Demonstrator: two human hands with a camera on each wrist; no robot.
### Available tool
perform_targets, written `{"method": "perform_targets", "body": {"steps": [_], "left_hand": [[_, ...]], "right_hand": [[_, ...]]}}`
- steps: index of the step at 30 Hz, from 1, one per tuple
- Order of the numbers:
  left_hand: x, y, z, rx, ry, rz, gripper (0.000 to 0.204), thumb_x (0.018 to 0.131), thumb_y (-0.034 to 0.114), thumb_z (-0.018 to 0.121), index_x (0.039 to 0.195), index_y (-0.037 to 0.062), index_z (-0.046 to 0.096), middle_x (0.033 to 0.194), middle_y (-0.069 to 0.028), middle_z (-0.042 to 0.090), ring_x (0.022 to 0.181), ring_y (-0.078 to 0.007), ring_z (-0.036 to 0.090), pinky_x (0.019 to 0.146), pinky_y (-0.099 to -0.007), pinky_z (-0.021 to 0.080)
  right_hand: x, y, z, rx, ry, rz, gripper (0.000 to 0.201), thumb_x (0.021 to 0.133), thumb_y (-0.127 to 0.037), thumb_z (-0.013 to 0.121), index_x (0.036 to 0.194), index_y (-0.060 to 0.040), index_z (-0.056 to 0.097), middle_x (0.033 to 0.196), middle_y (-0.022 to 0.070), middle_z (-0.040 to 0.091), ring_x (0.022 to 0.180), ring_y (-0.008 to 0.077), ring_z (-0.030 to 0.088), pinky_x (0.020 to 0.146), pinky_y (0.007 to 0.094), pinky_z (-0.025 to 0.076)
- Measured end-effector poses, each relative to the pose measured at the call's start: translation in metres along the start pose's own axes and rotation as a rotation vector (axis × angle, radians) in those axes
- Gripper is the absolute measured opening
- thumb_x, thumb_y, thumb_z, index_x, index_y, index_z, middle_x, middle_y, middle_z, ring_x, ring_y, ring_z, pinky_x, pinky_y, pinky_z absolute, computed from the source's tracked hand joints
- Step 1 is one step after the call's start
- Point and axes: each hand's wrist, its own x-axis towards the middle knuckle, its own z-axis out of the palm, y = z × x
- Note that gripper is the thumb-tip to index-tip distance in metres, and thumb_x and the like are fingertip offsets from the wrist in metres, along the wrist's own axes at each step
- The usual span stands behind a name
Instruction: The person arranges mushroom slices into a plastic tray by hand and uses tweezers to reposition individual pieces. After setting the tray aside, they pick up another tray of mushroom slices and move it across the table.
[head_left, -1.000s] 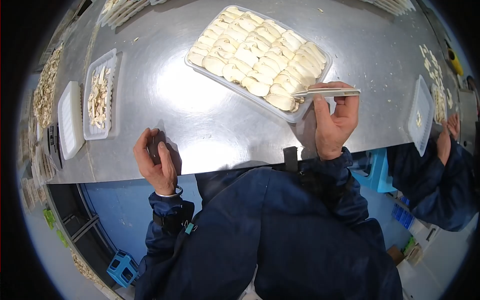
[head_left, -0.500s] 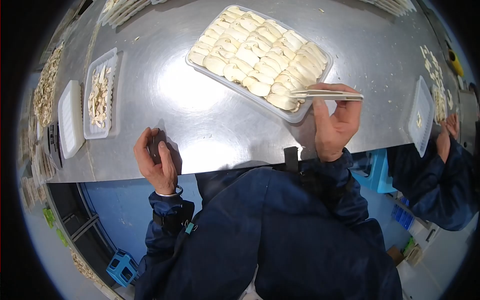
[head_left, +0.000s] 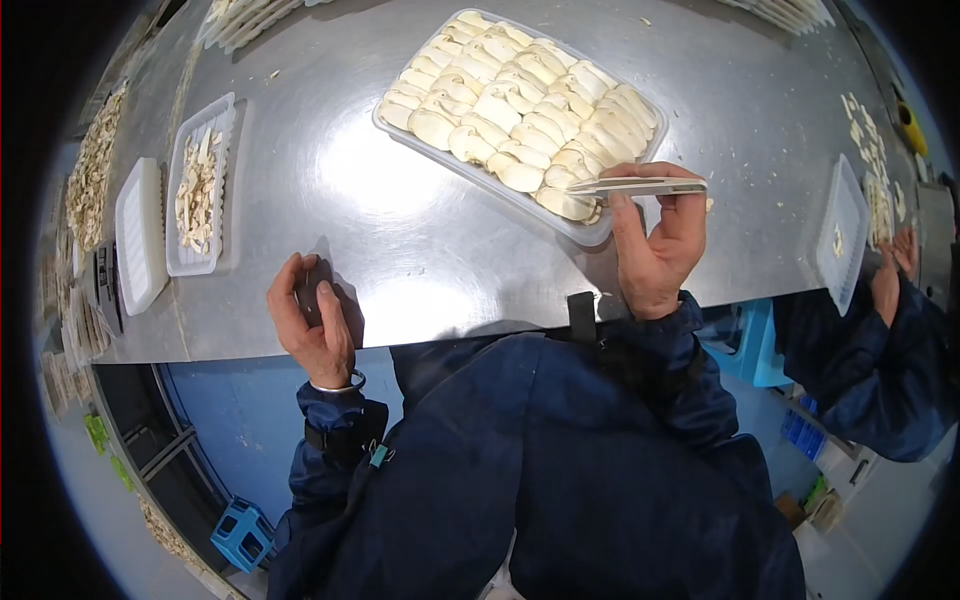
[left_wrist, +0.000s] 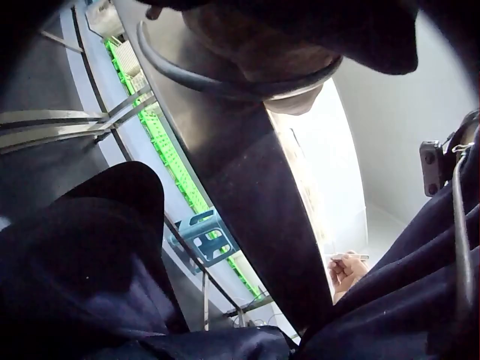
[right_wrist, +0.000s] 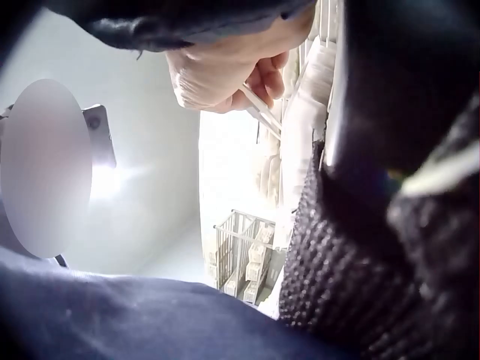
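Observation:
The right hand point(head_left: 660, 245) pinches a pair of pale tweezers point(head_left: 655, 186), whose tips touch or hover over slices near the lower right corner of a clear tray point(head_left: 470, 176). Overlapping cream-coloured slices point(head_left: 500, 105) fill that tray in rows. In the right wrist view the right hand point(right_wrist: 232, 71) holds the tweezers point(right_wrist: 260, 111) between thumb and fingers. The left hand point(head_left: 315, 325) rests at the metal table's near edge, fingers loosely bent and holding nothing. Only part of the left hand, near a bracelet point(left_wrist: 202, 86), shows in the left wrist view.
A tray of small pieces point(head_left: 198, 195) and a white tray point(head_left: 141, 240) stand at the left of the metal table point(head_left: 290, 150). At the right are another white tray point(head_left: 840, 235), scattered pieces point(head_left: 866, 130) and another person's hands point(head_left: 888, 285). Stacked trays point(head_left: 250, 25) line the far side.
The right hand with the tweezers has shifted slightly left, the tips moving a little left over the corner slices. The left hand has stayed in place.

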Motion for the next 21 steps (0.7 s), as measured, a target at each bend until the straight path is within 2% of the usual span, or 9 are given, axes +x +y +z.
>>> {"method": "perform_targets", "body": {"steps": [8,14,21], "left_hand": [[0.0002,0.0011,0.0000,0.011,0.003,0.000,0.037,0.096,0.004,0.055,0.132,-0.0023,0.051,0.120,-0.0152,0.061,0.113,-0.0242,0.059,0.101,-0.0357,0.044],[0.0002,0.0004,0.0000,0.008,0.003,0.003,0.037,0.096,0.004,0.055,0.132,-0.0026,0.051,0.120,-0.0154,0.061,0.113,-0.0243,0.059,0.100,-0.0357,0.044],[0.0014,0.0035,-0.0002,0.006,0.002,-0.006,0.036,0.096,0.004,0.056,0.131,-0.0032,0.051,0.119,-0.0157,0.061,0.112,-0.0243,0.059,0.100,-0.0359,0.044]], "right_hand": [[0.0002,-0.0012,-0.0008,-0.005,0.002,-0.012,0.026,0.086,0.004,0.065,0.109,0.0018,0.053,0.097,0.0123,0.068,0.088,0.0157,0.065,0.082,0.0290,0.052],[0.0000,-0.0042,0.0005,-0.003,0.071,-0.006,0.027,0.085,0.004,0.066,0.109,0.0013,0.053,0.098,0.0108,0.068,0.090,0.0149,0.064,0.085,0.0296,0.050],[-0.0003,-0.0071,0.0059,0.055,0.110,0.060,0.025,0.085,0.004,0.066,0.107,0.0007,0.054,0.099,0.0105,0.066,0.092,0.0141,0.060,0.086,0.0297,0.048]]}}
